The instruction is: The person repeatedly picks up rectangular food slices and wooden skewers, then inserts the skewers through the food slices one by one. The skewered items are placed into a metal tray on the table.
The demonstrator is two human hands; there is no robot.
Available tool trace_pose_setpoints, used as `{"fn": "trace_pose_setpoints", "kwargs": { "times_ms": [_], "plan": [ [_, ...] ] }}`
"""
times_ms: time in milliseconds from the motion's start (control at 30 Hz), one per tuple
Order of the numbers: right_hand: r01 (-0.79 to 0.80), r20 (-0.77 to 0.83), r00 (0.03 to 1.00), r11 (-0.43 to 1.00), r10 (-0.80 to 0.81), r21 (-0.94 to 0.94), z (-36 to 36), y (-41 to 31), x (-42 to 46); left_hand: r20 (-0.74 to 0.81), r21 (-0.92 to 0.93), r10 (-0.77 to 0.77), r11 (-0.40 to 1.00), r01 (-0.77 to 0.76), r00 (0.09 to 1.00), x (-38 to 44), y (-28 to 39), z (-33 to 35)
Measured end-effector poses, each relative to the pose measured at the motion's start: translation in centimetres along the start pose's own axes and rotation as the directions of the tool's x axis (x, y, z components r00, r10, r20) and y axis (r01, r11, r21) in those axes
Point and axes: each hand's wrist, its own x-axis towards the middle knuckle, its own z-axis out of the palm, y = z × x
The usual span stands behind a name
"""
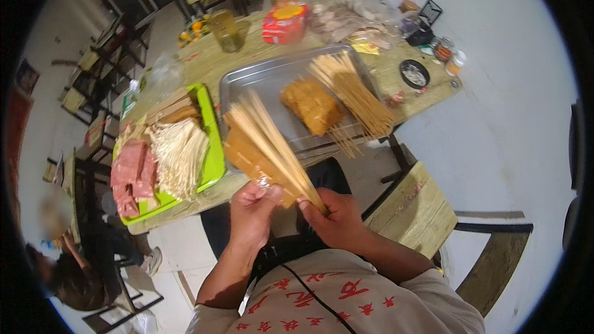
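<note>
My left hand [254, 211] pinches the lower end of a flat brown tofu-skin piece [250, 160] with short stick segments showing through it. Beside it, my right hand [332, 215] grips the lower ends of a bundle of thin wooden skewers [274, 144], which fans up to the left. Both are held over the near edge of a metal tray [260, 67]. On that tray lie a stack of brown skewered tofu-skin pieces [312, 105] and a large pile of bare skewers [357, 93]. A green tray [211, 148] at the left holds enoki mushrooms [181, 157] and reddish meat slices [134, 169].
Across the wooden table stand an amber cup [226, 32], a red package [284, 23], plastic bags of food [338, 18], a black dish [414, 74] and small jars [455, 62]. A wooden stool [413, 213] is at right. Another person [79, 273] sits at far left.
</note>
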Motion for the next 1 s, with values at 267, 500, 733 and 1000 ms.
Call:
{"fn": "trace_pose_setpoints", "kwargs": {
  "times_ms": [267,500,733,1000],
  "plan": [
    [0.153,0.066,0.987,0.978,-0.145,-0.139,-2.3,0.2,0.0,-0.129,0.049,0.096,0.995,-0.091,0.987,2.4,3.0,0.3],
    [0.090,-0.161,0.970,0.886,-0.182,-0.455,-5.2,0.4,3.3,-0.127,0.183,0.095,0.981,-0.071,0.987,3.5,2.4,-0.9],
    [-0.088,-0.300,0.950,0.839,-0.093,-0.538,-7.0,2.0,4.6,-0.089,0.477,0.309,0.848,-0.232,0.947,3.9,2.2,-4.8],
    [-0.028,-0.161,0.987,0.977,-0.006,-0.209,-4.2,-0.3,0.9,0.329,0.894,0.352,0.182,-0.409,0.876,7.1,4.9,-3.0]
  ]
}}
